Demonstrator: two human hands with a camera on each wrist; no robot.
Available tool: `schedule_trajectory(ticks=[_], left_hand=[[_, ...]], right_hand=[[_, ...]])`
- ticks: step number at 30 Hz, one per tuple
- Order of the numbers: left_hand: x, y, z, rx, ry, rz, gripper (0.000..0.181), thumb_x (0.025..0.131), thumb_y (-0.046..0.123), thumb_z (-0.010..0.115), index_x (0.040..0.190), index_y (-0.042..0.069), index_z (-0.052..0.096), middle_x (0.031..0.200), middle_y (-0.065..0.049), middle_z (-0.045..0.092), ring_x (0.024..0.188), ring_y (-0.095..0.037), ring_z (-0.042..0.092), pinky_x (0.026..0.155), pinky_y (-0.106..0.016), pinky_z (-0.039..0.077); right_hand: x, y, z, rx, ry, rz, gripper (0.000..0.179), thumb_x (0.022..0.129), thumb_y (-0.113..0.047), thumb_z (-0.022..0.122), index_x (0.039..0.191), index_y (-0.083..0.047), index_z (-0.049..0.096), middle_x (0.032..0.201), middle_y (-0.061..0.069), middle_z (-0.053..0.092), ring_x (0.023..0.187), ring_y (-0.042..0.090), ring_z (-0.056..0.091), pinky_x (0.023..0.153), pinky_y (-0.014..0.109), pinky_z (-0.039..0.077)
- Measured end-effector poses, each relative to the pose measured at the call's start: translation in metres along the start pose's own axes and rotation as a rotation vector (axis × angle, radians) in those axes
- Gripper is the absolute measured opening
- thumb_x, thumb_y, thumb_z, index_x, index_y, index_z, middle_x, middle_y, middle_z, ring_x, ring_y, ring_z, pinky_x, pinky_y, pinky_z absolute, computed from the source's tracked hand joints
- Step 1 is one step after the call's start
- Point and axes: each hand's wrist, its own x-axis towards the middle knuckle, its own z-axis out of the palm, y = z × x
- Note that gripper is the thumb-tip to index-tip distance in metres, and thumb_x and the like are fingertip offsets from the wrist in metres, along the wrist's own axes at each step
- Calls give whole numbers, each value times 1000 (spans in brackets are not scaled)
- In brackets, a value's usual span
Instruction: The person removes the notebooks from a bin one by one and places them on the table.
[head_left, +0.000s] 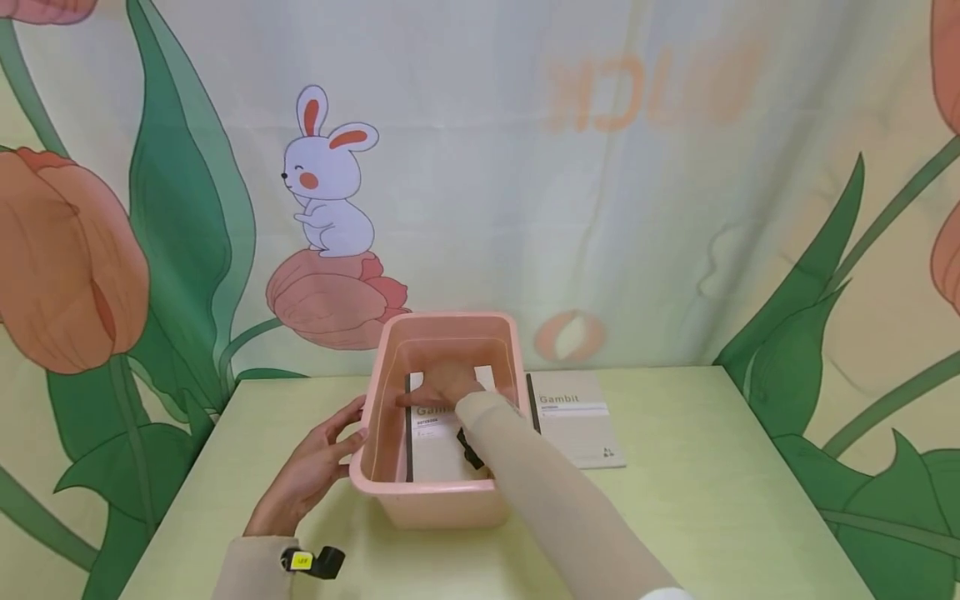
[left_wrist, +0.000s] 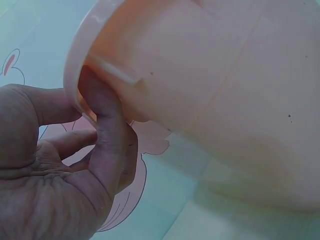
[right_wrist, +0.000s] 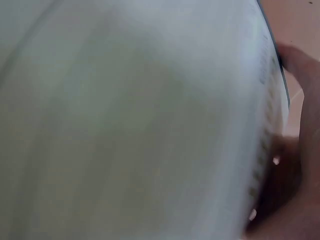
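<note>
A pink bin [head_left: 420, 489] is held at its rim by the left hand [head_left: 318, 462], with the thumb pressed under the lip of the outer wall and a finger set against the edge from the other side. Inside the bin, to the right of the left hand, an inner notebook [head_left: 433, 454] is gripped near its top end by the right hand [head_left: 444, 383]; a digit is hooked at the dark spine, while some of the other fingers are hidden. Its cover, marked "Gambit", is shown bowed and blurred in the right wrist view. Beyond the right hand, outside the bin and just beside its wall, a second notebook [head_left: 576, 425] with the same word is laid flat on the pale green table [head_left: 712, 483]. Black devices are worn at both wrists, the left device [head_left: 322, 562] bearing a yellow label and the right device [head_left: 470, 450] partly covered by the light sleeve [head_left: 558, 492]. Ahead of both hands, a curtain [head_left: 480, 208] is hung behind the table, printed with tulips [head_left: 71, 258] and a white rabbit [head_left: 330, 192].
</note>
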Motion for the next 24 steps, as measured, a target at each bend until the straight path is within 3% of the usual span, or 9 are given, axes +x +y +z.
schedule_trajectory(ticks=[4,7,9,14,17,24], left_hand=[[1,-1,2,2,4,-3,63,100,23,56,156,30,27,157,-11,27,141,-40,33,98,-49,53],[1,-1,2,6,10,-2,62,101,23,55,156,29,27,157,-11,27,142,-40,33,99,-50,52],[1,-1,2,8,13,-2,62,101,23,55,156,29,27,157,-11,27,141,-40,33,99,-50,52],[0,0,1,15,21,-12,63,101,23,55,156,29,26,159,-11,25,142,-40,33,99,-48,52],[0,0,1,19,20,-18,63,101,24,54,157,29,25,160,-11,22,143,-41,32,99,-47,52],[0,0,2,4,3,-12,64,102,23,53,157,27,22,161,-11,20,142,-40,33,100,-47,52]], right_hand=[[3,0,-5,-137,169,-98,55,72,-66,72,110,-26,68,84,-7,65,91,10,57,96,31,51],[3,-4,-17,-181,269,-169,53,74,-66,69,112,-29,67,90,-10,66,91,7,58,92,32,52],[1,-10,-29,-171,297,-210,50,77,-64,66,115,-31,66,88,-7,67,88,8,60,85,33,54],[-11,-31,-64,-271,290,-207,58,85,-69,49,119,-23,61,89,0,70,84,17,64,81,40,48],[-19,-46,-85,-322,317,-223,62,85,-72,45,114,-20,59,90,-1,67,84,18,62,81,40,42],[-39,-77,-135,-379,437,-339,50,83,-72,45,94,-23,51,74,-8,51,71,11,50,70,33,34]])
